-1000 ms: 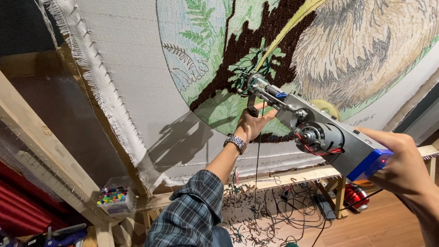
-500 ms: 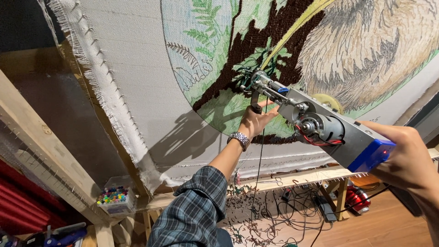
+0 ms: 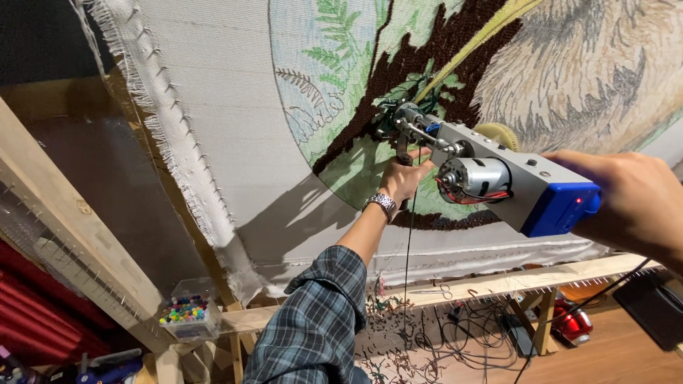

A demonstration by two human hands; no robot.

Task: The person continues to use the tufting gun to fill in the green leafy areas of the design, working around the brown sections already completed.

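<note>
Left arm: sleeve of plaid flannel in dark grey-blue and pale grey checks, loose cut, pushed back to mid-forearm with cuff edge open and folded. Forearm bare above cuff. Wristwatch with silver metal link band, worn snug at wrist. Left hand bare, no rings or glove visible. Right hand bare, no glove, no jewellery visible; wrist and forearm uncovered to frame edge, sleeve not seen.
</note>
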